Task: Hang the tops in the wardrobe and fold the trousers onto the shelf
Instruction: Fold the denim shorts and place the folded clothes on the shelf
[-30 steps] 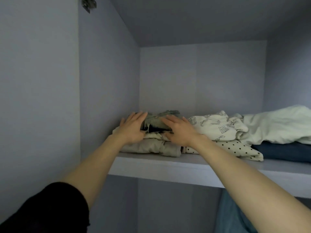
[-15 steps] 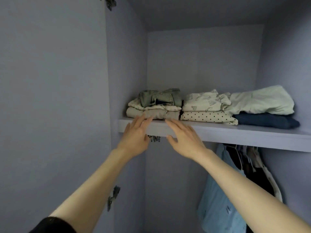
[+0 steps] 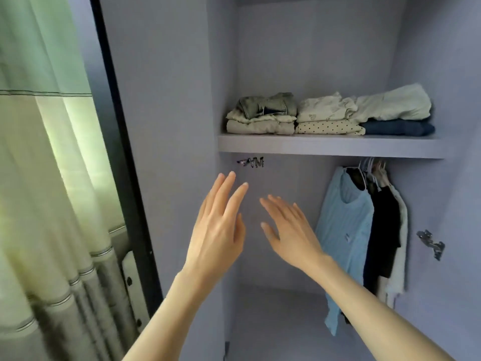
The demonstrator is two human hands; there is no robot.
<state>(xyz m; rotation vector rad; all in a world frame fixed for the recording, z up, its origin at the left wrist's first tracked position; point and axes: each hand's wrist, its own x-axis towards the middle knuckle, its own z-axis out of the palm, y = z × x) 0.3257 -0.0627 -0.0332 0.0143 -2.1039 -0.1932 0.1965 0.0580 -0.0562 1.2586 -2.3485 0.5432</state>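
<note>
Dropping below the shelf [image 3: 330, 146] — both hands, fingers spread, holding nothing now.

Rail above the hanging tops [image 3: 364, 230] hidden behind the shelf [image 3: 330, 147].

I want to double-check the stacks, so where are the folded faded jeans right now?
In the head view, the faded jeans top the leftmost pile on the shelf, above two beige folded garments, beside the wardrobe's left wall.

pale green curtain [image 3: 39, 178] hangs at left w/ thin dark stripes. dark door edge [image 3: 125, 157] runs down beside it. metal hinge [image 3: 430, 244] on right inner wall; small metal fitting [image 3: 251, 162] just under shelf edge.
</note>
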